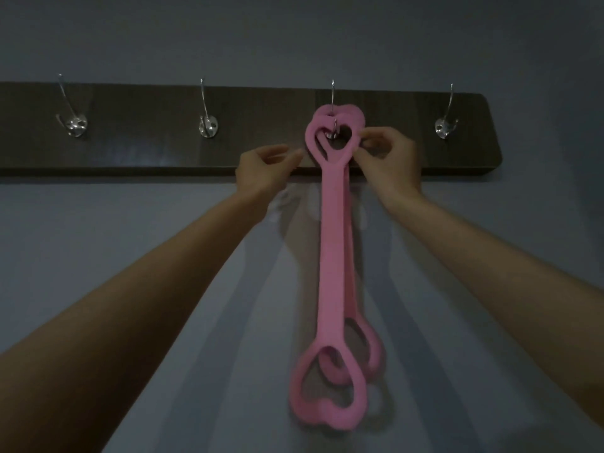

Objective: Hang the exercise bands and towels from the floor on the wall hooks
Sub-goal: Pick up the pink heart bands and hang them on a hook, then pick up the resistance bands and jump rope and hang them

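Filling the whole view, a flat grey-blue wall (130, 240) in dim light, crossed by soft shadows of arms and band. Fixed across its upper part, a long dark wood-grain board (147, 148), running off the left edge and ending in a rounded corner at the right. Reaching up from the lower corners, two bare forearms (147, 305), converging toward the board's lower edge. Between them, a pink exercise band (331, 256) in two layers, hanging straight down against the wall: heart-shaped loops at the top over a hook, long straps below, two more heart loops at the bottom, one behind the other. At the top loop's right edge, the right hand (389, 161), thumb and forefinger pinched on the pink rim. At the loop's left edge, the left hand (261, 168), fingers loosely curled, tips just beside the band; touching or apart, impossible to tell. Along the board, four silver hooks (208, 125), evenly spaced, the third hook (333, 96) from the left carrying the band.
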